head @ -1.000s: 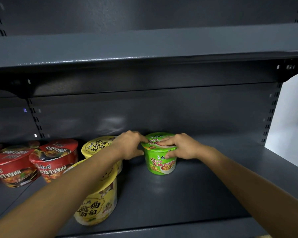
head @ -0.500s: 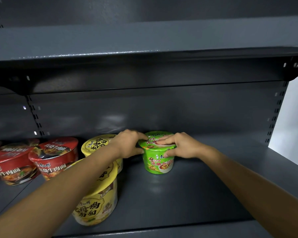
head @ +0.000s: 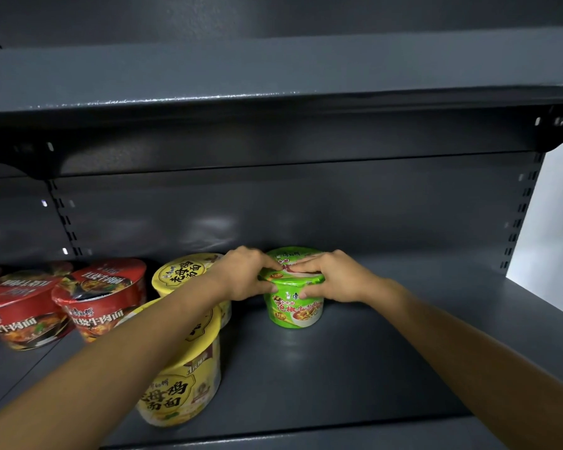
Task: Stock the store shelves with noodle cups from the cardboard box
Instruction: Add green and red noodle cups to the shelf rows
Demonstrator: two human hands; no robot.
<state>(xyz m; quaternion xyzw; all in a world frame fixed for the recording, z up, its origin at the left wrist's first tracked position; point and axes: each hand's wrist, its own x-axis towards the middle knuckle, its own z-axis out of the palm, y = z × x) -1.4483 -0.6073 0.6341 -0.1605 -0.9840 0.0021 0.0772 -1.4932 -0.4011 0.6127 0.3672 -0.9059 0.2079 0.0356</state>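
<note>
Green noodle cup (head: pixel 294 311): stands on the lower shelf (head: pixel 355 368), towards the back and just right of the yellow cups.
Axis: upright, long axis vertical, lid on top, printed label facing the camera.
Left hand (head: pixel 244 276): fingers curled over the lid's left edge, thumb on the wall below the rim – grasping the green noodle cup.
Right hand (head: pixel 335 277): fingers laid across the lid, thumb pressed to the wall under the rim – also grasping it.
Hidden: both hands cover the cup's rim at the sides and much of its lid. The left forearm crosses the front yellow cup (head: pixel 179 389) and hides most of its lid, while the left hand covers part of the rear yellow cup (head: pixel 181 274).
Cut off: the outer red cup (head: pixel 17 311) runs past the left frame edge, beside the nearer red cup (head: pixel 101 300).
Since half a second ago: the cup and both hands have barely moved, and the grasp is the same.
</note>
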